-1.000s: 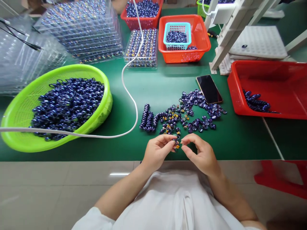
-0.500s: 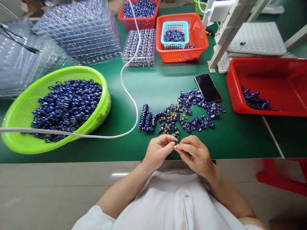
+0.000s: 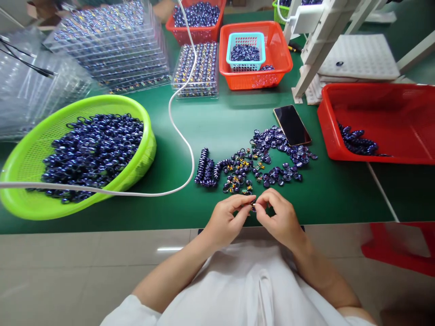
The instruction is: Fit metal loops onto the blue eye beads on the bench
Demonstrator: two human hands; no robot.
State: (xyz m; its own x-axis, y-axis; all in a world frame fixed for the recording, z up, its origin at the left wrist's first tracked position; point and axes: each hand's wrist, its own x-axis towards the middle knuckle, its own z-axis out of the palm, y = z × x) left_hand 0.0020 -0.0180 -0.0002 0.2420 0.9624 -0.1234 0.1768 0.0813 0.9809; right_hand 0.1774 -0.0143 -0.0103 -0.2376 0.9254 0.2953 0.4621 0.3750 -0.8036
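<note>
My left hand [image 3: 227, 219] and my right hand [image 3: 278, 218] meet at the table's front edge, fingertips pinched together. Between them is a small dark, shiny ring-like piece [image 3: 253, 207], mostly hidden by the fingers. Just beyond my hands lies a loose group of dark-blue rings with yellow parts [image 3: 238, 170]. Left of it, plain dark-blue rings [image 3: 203, 166] stand stacked in curved rows. Small dark-blue round caps [image 3: 272, 138] are scattered to the right, some close to a phone [image 3: 292, 125].
A green basket of dark-blue rings [image 3: 149, 131] stands left, with a white cable [image 3: 185, 140] crossing it. Clear trays [image 3: 112, 54] are stacked behind. An orange basket [image 3: 282, 68] holds a turquoise basket [image 3: 246, 36]. A red bin [image 3: 401, 131] sits right, near a metal post [image 3: 312, 50].
Both hands have shifted slightly to the right, and my right fingers are more curled round the small piece. The yellow part seen between the fingertips earlier is now hidden.
</note>
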